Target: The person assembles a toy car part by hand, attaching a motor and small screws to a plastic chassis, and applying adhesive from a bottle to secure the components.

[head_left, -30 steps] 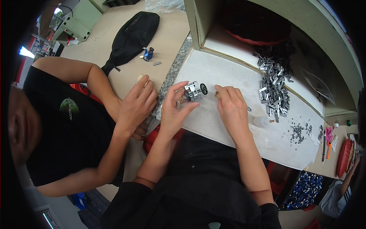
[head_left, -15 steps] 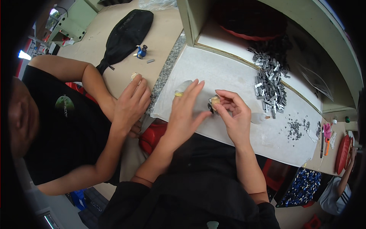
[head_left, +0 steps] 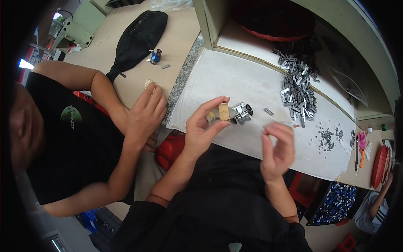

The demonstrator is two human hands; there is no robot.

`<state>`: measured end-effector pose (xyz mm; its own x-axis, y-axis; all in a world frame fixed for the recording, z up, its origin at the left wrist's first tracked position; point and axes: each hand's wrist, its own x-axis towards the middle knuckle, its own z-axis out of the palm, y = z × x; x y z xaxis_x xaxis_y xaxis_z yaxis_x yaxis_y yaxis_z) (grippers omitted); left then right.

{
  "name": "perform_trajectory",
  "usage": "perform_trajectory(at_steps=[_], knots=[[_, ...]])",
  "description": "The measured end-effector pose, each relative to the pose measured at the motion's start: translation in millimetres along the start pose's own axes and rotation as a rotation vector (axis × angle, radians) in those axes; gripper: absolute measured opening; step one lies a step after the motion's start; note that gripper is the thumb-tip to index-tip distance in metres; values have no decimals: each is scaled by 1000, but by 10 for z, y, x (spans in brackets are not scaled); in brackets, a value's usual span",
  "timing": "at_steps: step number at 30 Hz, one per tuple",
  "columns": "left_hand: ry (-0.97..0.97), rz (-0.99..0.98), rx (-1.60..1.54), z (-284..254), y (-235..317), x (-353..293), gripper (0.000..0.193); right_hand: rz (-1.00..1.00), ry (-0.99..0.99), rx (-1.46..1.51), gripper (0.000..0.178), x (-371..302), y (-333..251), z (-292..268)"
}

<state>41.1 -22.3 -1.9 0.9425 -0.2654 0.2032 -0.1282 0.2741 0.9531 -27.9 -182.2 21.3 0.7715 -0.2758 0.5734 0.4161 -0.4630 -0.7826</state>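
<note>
My left hand is closed, its thumb and fingers pinching a small toy-like assembly. That assembly has a tan block and a silver-grey frame with black wheels pointing right. Something yellowish and translucent shows behind the left fingers, and I cannot make out what it is. My right hand hovers over the white sheet, apart from the assembly. Its fingers curl and blur with motion. A single grey metal-looking piece lies between the assembly and the pile. A clear bottle-like object lies partly hidden behind the right fingers.
A heap of grey pieces spills from the shelf, with tiny bits scattered nearer. At left, a co-worker's hand holds a pale piece near a blue wheeled part and a black bag. Pens lie far right.
The tan-and-grey assembly has passed from my right hand to my left, which was spread open before. My right hand has moved right and nearer to me. The single grey piece now shows.
</note>
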Motion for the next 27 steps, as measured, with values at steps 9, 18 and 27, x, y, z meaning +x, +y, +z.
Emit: perform_trajectory(at_steps=[9, 18, 27], knots=[[53, -9, -71, -20, -22, 24, 45, 26, 377, -155, 35, -75, 118, -354], [65, 184, 455, 21, 136, 62, 46, -86, 273, -158, 49, 39, 60, -290], [107, 112, 472, 4, -19, 96, 48, 398, -31, -221, 54, -70, 373, -401]])
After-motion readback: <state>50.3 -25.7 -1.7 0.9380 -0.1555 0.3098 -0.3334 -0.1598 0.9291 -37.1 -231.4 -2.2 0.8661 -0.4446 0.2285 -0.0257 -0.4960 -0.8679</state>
